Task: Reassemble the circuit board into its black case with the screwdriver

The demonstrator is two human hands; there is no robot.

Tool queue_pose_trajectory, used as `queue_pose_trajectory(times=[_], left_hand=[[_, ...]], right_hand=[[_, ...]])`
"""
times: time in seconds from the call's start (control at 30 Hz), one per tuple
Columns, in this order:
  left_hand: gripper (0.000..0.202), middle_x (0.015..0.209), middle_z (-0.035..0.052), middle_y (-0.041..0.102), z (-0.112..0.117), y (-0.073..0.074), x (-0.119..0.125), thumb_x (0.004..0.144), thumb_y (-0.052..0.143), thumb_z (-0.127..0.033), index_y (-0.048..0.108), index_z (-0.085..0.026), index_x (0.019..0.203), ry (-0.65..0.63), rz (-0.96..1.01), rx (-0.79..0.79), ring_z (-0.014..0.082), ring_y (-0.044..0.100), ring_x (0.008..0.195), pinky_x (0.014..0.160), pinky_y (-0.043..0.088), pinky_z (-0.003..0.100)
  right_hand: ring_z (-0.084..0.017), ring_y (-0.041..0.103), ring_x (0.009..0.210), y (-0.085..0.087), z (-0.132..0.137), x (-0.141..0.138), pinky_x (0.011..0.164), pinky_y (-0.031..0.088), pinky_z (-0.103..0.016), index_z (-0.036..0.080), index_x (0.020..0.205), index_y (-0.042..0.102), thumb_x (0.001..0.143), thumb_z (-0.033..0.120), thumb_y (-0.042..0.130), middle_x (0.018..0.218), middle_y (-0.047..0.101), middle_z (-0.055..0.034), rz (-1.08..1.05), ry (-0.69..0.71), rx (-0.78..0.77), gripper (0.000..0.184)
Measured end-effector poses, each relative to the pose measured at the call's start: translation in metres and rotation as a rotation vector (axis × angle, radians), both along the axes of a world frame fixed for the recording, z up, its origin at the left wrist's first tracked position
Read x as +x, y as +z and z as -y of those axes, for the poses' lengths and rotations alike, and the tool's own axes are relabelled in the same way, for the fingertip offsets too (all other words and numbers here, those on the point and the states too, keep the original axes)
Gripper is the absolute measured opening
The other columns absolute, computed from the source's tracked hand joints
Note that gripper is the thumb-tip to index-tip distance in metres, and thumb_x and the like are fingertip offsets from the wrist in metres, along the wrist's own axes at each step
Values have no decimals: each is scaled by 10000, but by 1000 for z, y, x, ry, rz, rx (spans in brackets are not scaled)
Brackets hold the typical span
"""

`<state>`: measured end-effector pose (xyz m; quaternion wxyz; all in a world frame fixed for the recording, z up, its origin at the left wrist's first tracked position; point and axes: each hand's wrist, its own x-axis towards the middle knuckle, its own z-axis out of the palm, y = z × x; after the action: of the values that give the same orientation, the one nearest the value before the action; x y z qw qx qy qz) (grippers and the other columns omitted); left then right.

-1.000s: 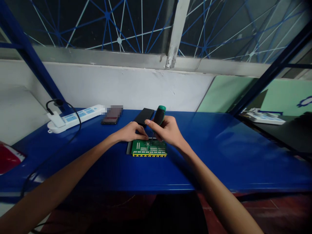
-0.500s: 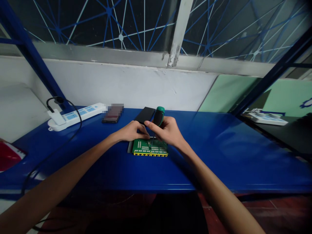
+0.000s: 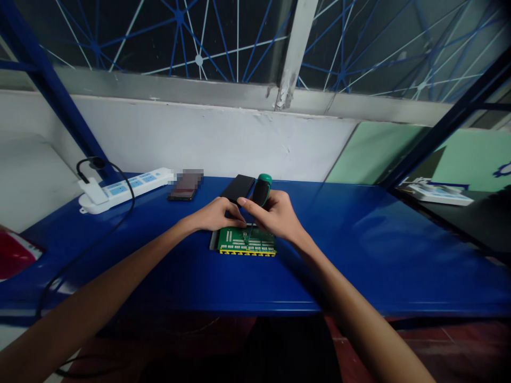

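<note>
A green circuit board [image 3: 227, 238] with a row of yellow connectors along its near edge sits on a grey metal base on the blue table. At the board's far left edge, the thumb and fingers of my left hand [image 3: 216, 214] are closed on it; some fingertips are hidden. My right hand [image 3: 278, 214] is wrapped round the green and black handle of a screwdriver [image 3: 262, 190]. The thin shaft slants down to the board, its tip near the connector row. My right hand covers the board's far right part.
Behind my hands lies a flat black box-like object [image 3: 238, 187]. Farther left are a phone [image 3: 184, 190] and a white power strip [image 3: 131, 187] with a plug and black cable. A red object [image 3: 16, 254] lies at the left edge of the blue table [image 3: 359, 255].
Both hands keep their places and holds. The screwdriver handle leans very slightly farther right; the whole view has shifted a little.
</note>
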<state>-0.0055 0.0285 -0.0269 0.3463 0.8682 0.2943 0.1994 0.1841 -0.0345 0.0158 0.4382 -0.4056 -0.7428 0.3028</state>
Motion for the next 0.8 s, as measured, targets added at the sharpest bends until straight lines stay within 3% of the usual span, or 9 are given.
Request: queue_pose_trajectory(times=[0.27,0.43,0.5,0.63,0.8], left_hand=[[209,795,35,733,4,4,2,795,670,-334,740,-144,846,13,-13,-5,170,641,727,644,429,251],[276,812,54,705,3,18,-6,798,653,-390,725,-128,848,75,-57,60,190,614,775,664,412,271],[266,883,64,703,2,27,-11,805,651,-376,728,-138,894,36,-29,67,198,618,833,702,419,281],[204,926,59,707,9,40,-14,787,693,-351,745,-167,859,-98,-9,-68,197,630,868,706,436,271],[159,897,44,736,23,39,-2,769,731,-288,756,-186,889,-180,1,-127,188,663,843,749,473,278]], right_hand=[[-79,346,462,0,-1,3,430,230,-249,172,594,528,801,474,631,486,385,50,62,80,-21,381],[-79,334,512,3,1,4,456,247,-243,162,705,578,795,410,644,561,387,50,77,192,-34,272],[-77,337,527,3,0,4,466,258,-239,163,753,582,772,384,668,597,409,47,59,194,-25,238],[-68,345,521,4,-2,5,468,269,-230,168,766,567,707,333,727,609,427,55,31,189,-35,237],[-71,410,508,7,-1,8,470,313,-231,167,755,562,706,321,733,613,491,44,-29,277,-107,236]])
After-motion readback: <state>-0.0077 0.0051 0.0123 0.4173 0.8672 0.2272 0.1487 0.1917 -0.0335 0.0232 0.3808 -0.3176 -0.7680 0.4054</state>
